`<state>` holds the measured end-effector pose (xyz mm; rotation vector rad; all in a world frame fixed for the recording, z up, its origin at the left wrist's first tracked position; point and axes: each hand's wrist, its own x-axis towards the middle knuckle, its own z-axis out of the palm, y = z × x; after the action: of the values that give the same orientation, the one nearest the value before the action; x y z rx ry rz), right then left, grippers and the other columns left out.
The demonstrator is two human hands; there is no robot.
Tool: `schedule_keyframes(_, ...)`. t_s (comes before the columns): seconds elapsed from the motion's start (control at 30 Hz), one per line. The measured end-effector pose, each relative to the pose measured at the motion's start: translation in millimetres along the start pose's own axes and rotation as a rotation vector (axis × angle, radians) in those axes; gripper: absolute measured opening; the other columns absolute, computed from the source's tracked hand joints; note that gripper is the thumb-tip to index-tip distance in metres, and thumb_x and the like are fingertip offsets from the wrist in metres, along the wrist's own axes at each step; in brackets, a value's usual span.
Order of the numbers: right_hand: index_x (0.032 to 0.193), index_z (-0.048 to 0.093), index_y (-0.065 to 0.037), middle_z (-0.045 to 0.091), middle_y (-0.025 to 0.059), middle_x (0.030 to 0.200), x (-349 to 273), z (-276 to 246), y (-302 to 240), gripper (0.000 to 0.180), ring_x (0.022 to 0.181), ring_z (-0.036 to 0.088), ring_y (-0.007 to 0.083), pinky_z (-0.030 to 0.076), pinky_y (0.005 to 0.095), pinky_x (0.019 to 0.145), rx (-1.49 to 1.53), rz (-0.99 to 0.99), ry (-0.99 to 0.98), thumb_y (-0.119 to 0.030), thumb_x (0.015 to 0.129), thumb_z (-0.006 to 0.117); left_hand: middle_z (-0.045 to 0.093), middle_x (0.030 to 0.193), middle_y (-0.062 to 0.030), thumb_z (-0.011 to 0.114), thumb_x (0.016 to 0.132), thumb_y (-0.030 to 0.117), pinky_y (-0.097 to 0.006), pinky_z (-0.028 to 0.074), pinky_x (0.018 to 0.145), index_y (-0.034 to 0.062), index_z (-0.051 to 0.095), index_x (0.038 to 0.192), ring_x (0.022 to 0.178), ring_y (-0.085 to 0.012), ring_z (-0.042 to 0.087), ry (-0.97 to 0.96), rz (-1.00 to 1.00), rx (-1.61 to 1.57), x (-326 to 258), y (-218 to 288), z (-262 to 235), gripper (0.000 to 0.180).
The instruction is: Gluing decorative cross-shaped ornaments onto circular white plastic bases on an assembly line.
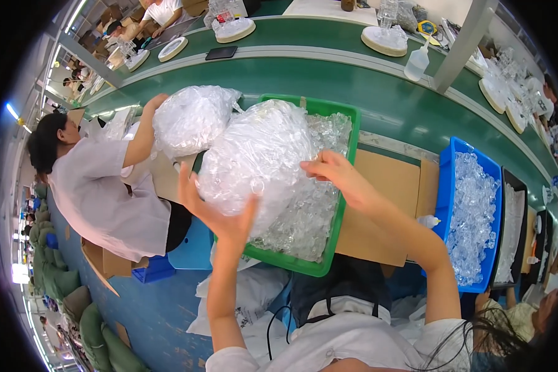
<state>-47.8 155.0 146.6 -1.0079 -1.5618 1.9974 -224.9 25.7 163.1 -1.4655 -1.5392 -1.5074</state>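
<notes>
A large clear plastic bag (260, 152), bulging with glassy-looking contents, rests on a green tray (321, 268) in front of me. Loose clear pieces (301, 226) fill the tray beside and under it. My left hand (224, 218) is at the bag's near left side, fingers spread and slightly blurred, palm toward the plastic. At the bag's right edge, my right hand (333, 175) has thumb and fingers pinched together on the plastic. Another full clear bag (195, 121) stands just behind and to the left, next to a co-worker's arm.
A co-worker (105, 180) in a white top sits at my left. Cardboard (378, 208) lies right of the tray, then a blue bin (441, 204) of clear pieces. Beyond runs a green conveyor (390, 99) with a rail, a squeeze bottle (416, 63) and a phone-like dark slab (221, 53).
</notes>
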Motion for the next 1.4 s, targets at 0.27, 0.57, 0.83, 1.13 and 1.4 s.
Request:
schedule_keyframes(0.27, 0.076, 0.052, -0.008, 0.053, 0.0007, 0.073, 1, -6, -13, 0.029, 0.067, 0.049, 0.0096, 0.041, 0.0255, 0.064, 0.053, 0.099, -0.025, -0.029, 0.077, 0.071, 0.031, 0.133, -0.0219, 0.076, 0.065, 0.039, -0.057, 0.028, 0.098, 0.0241, 0.063, 0.110, 0.125, -0.0438, 0.030, -0.316, 0.221, 0.451, -18, 31, 22, 0.049)
schedule_keyframes(0.57, 0.079, 0.053, -0.010, 0.055, -0.0003, 0.077, 15, -25, -16, 0.018, 0.073, 0.053, 0.0089, 0.043, 0.0262, 0.070, 0.164, 0.090, -0.090, -0.022, 0.082, 0.066, 0.038, 0.134, -0.0181, 0.071, 0.071, 0.032, -0.061, 0.023, 0.100, 0.0252, 0.060, 0.113, 0.126, -0.0389, 0.035, -0.363, 0.275, 0.493, -31, 39, 34, 0.044)
schedule_keyframes(0.83, 0.092, 0.053, -0.005, 0.059, 0.0037, 0.085, 22, -45, 56, 0.024, 0.079, 0.054, 0.0136, 0.043, 0.0280, 0.070, -0.361, -0.233, 0.112, -0.029, 0.087, 0.058, 0.031, 0.142, -0.0205, 0.058, 0.083, 0.029, -0.050, 0.017, 0.107, 0.0015, 0.038, 0.135, 0.132, -0.0385, 0.028, -0.399, -0.133, -0.110, -13, 20, -1, 0.062)
schedule_keyframes(1.13, 0.125, 0.046, -0.005, 0.052, 0.0133, 0.119, 75, -23, 33, 0.068, 0.110, 0.048, 0.0254, 0.036, 0.0361, 0.095, -0.031, 0.050, 0.162, -0.057, 0.082, 0.051, 0.037, 0.141, -0.0109, 0.032, 0.095, 0.051, -0.035, 0.024, 0.108, 0.0036, 0.034, 0.138, 0.129, -0.0234, 0.035, -0.784, -1.055, -0.647, -9, -114, 15, 0.064)
schedule_keyframes(1.4, 0.121, 0.049, -0.011, 0.046, 0.0092, 0.129, 111, 9, 25, 0.056, 0.122, 0.038, 0.0255, 0.022, 0.0366, 0.106, 0.507, 0.079, 0.060, -0.047, 0.079, 0.055, 0.044, 0.135, -0.0091, 0.041, 0.095, 0.038, -0.037, 0.036, 0.102, 0.0060, 0.037, 0.136, 0.121, -0.0238, 0.044, -0.513, -1.364, -1.020, -29, -117, 38, 0.053)
